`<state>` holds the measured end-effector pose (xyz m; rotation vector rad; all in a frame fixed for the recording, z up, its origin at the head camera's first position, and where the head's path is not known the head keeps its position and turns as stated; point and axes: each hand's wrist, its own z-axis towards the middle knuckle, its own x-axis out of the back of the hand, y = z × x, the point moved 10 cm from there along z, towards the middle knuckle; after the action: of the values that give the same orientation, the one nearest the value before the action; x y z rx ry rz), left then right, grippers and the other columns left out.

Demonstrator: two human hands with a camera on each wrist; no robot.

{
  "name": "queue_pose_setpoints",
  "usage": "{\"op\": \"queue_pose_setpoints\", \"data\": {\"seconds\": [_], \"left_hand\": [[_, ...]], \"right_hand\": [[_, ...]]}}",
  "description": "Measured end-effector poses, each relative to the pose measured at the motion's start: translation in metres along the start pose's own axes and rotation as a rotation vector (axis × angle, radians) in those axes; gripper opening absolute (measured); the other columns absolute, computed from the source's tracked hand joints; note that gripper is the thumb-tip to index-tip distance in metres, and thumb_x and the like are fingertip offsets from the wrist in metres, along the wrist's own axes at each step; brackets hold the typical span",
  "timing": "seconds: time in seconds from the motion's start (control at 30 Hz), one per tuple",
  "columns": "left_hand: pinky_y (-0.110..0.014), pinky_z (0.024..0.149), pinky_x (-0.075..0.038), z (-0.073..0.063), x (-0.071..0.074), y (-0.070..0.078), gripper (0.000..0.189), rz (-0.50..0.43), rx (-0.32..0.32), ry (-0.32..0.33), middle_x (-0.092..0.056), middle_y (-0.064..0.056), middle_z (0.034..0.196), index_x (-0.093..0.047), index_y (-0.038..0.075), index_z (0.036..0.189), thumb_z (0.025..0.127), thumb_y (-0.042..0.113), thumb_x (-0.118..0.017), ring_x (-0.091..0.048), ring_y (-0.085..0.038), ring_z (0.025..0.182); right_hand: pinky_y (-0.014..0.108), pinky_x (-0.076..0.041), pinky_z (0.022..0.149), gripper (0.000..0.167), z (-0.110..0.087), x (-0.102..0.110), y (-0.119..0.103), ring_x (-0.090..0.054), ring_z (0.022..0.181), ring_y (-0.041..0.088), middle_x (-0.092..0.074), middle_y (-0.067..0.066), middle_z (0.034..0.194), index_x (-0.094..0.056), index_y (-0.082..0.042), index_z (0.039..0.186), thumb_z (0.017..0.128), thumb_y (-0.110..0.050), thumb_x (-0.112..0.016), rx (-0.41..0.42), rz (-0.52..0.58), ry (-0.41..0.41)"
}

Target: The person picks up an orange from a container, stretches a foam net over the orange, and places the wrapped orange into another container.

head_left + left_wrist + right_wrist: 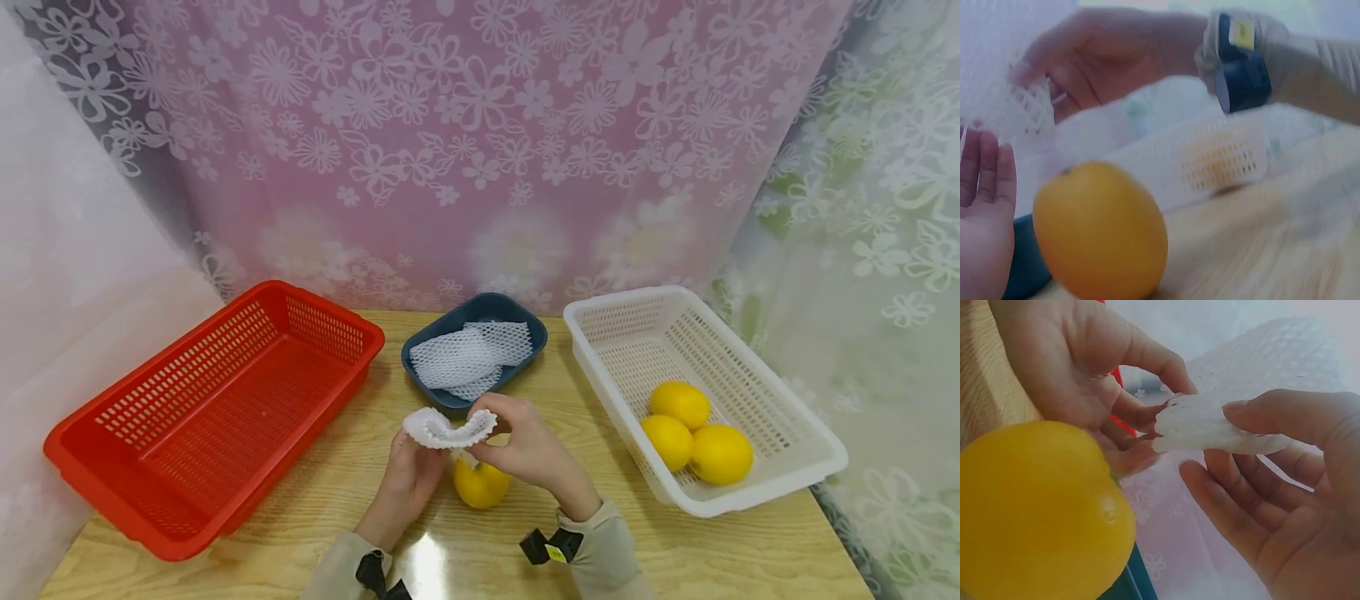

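A person's two hands meet over the middle of a tabletop point(352, 487), both holding one white foam net point(448, 438). The left hand point(411, 485) pinches its left end with the fingertips; the right hand point(534, 447) pinches the other end, thumb on one face and fingers against the other. The net's scalloped edge faces up toward the head camera, the long line of that edge running left to right and sagging in the middle like a shallow U. Just below the net, nearer the person, a round yellow fruit point(482, 488) sits on the tabletop, stem end up. The surface is pale wood with visible grain and a bright patch of glare at the front. Along it stand a red basket point(258, 421) on the left, slanting inward toward the back; a small blue tray point(491, 306) at the centre back, with more nets point(453, 358) lying flat and overlapping; and a white basket point(637, 362) on the right, holding three fruits point(708, 448). A pink flowered curtain point(480, 167) hangs behind, with pale drapes point(862, 308) at both sides.
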<state>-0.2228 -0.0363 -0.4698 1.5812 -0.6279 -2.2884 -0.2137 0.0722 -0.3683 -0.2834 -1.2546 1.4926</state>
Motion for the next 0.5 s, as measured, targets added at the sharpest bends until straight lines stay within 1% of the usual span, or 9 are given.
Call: {"op": "queue_pose_setpoints", "data": {"seconds": [0.1, 0.17, 0.23, 0.3, 0.33, 0.37, 0.43, 0.47, 0.5], "left_hand": [[-0.025, 0.089, -0.047, 0.001, -0.003, -0.004, 0.024, -0.046, 0.082, 0.115, -0.067, 0.002, 0.102, -0.07, 0.014, 0.105, 0.104, 0.012, -0.046, -0.06, -0.012, 0.095], [-0.026, 0.092, -0.047, 0.0, -0.004, -0.007, 0.024, -0.064, 0.137, 0.204, -0.066, 0.001, 0.105, -0.069, 0.013, 0.106, 0.103, 0.009, -0.046, -0.061, -0.013, 0.096], [-0.027, 0.094, -0.047, -0.002, -0.006, -0.008, 0.025, -0.06, 0.174, 0.263, -0.066, 0.0, 0.108, -0.067, 0.012, 0.108, 0.1, 0.006, -0.044, -0.061, -0.013, 0.099], [-0.026, 0.094, -0.047, -0.003, -0.012, -0.007, 0.027, -0.051, 0.192, 0.285, -0.065, 0.0, 0.108, -0.066, 0.012, 0.106, 0.099, 0.004, -0.041, -0.061, -0.012, 0.099], [-0.026, 0.092, -0.048, -0.004, -0.015, -0.007, 0.028, -0.041, 0.196, 0.284, -0.065, 0.0, 0.106, -0.066, 0.012, 0.102, 0.098, 0.003, -0.04, -0.061, -0.012, 0.098], [-0.024, 0.09, -0.048, -0.004, -0.019, -0.005, 0.029, -0.025, 0.194, 0.275, -0.064, 0.0, 0.103, -0.065, 0.012, 0.098, 0.097, 0.002, -0.038, -0.06, -0.011, 0.096], [-0.022, 0.082, -0.048, -0.004, -0.026, -0.002, 0.032, -0.008, 0.186, 0.255, -0.06, 0.002, 0.096, -0.063, 0.012, 0.088, 0.096, -0.001, -0.034, -0.058, -0.01, 0.09], [-0.021, 0.079, -0.047, -0.004, -0.03, -0.001, 0.033, -0.005, 0.183, 0.245, -0.058, 0.002, 0.093, -0.061, 0.013, 0.084, 0.096, -0.001, -0.033, -0.057, -0.01, 0.088], [-0.021, 0.077, -0.046, -0.005, -0.033, 0.0, 0.034, -0.004, 0.184, 0.239, -0.056, 0.002, 0.092, -0.059, 0.013, 0.081, 0.095, -0.002, -0.032, -0.056, -0.01, 0.086]], "right_hand": [[0.041, -0.058, 0.07, 0.027, -0.001, 0.001, 0.0, -0.06, 0.082, 0.016, -0.063, 0.009, 0.091, -0.064, -0.004, 0.098, 0.078, 0.006, -0.079, 0.023, 0.095, -0.033], [0.039, -0.058, 0.073, 0.026, -0.001, 0.0, -0.001, -0.06, 0.085, 0.018, -0.063, 0.01, 0.095, -0.064, -0.004, 0.102, 0.081, 0.005, -0.077, 0.054, 0.204, -0.073], [0.037, -0.057, 0.078, 0.025, -0.002, 0.0, -0.001, -0.06, 0.09, 0.017, -0.062, 0.007, 0.101, -0.064, -0.005, 0.107, 0.085, 0.003, -0.073, 0.091, 0.338, -0.107], [0.033, -0.055, 0.082, 0.021, -0.003, 0.002, 0.0, -0.06, 0.095, 0.015, -0.063, 0.002, 0.107, -0.066, -0.01, 0.112, 0.092, -0.002, -0.065, 0.107, 0.474, -0.123], [0.031, -0.054, 0.083, 0.021, -0.003, 0.004, 0.002, -0.06, 0.095, 0.013, -0.063, -0.002, 0.108, -0.067, -0.014, 0.112, 0.096, -0.003, -0.059, 0.105, 0.517, -0.118], [0.029, -0.053, 0.083, 0.021, -0.003, 0.006, 0.005, -0.059, 0.095, 0.011, -0.063, -0.004, 0.107, -0.067, -0.017, 0.111, 0.1, -0.006, -0.054, 0.083, 0.545, -0.1], [0.027, -0.052, 0.08, 0.025, -0.003, 0.011, 0.017, -0.059, 0.092, 0.01, -0.064, -0.005, 0.103, -0.069, -0.018, 0.107, 0.104, -0.01, -0.046, 0.017, 0.555, -0.04], [0.028, -0.053, 0.078, 0.027, -0.005, 0.012, 0.037, -0.061, 0.091, 0.012, -0.066, -0.002, 0.101, -0.069, -0.015, 0.107, 0.105, -0.012, -0.043, -0.042, 0.539, -0.004], [0.03, -0.053, 0.076, 0.029, -0.009, 0.015, 0.06, -0.061, 0.089, 0.014, -0.065, 0.001, 0.099, -0.069, -0.012, 0.106, 0.106, -0.014, -0.04, -0.126, 0.426, 0.05]]}}
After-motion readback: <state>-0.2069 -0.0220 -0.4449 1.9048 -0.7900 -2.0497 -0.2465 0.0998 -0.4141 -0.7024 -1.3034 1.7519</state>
